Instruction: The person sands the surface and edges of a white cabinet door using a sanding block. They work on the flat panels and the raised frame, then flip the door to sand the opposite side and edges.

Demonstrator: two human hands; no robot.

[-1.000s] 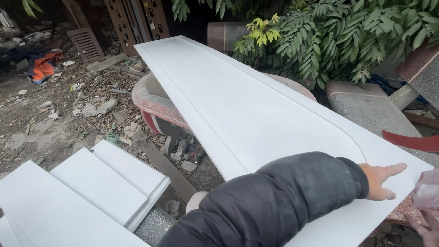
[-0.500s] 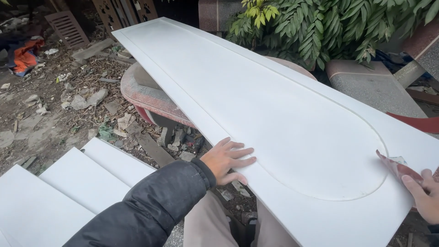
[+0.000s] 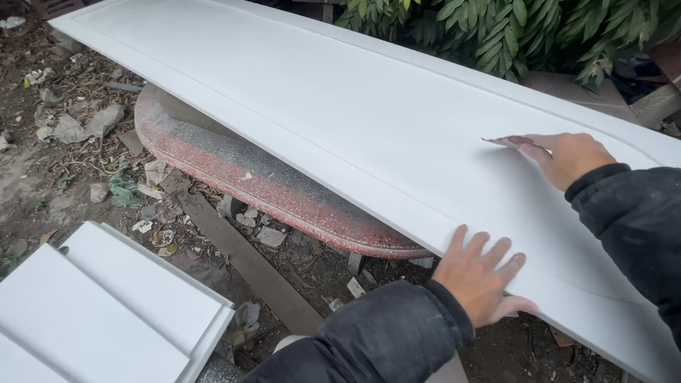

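White panel [image 3: 340,120] runs upper left to lower right — left hand [image 3: 482,276] flat, open; right grip [image 3: 567,157] pinches sandpaper [image 3: 505,141].

The left hand [image 3: 479,280] lies flat, fingers spread, on the near edge of a long white panel [image 3: 319,113]. The right hand [image 3: 567,157] presses a sandpaper scrap [image 3: 505,141] onto the panel, which rests on a reddish slab [image 3: 269,184].
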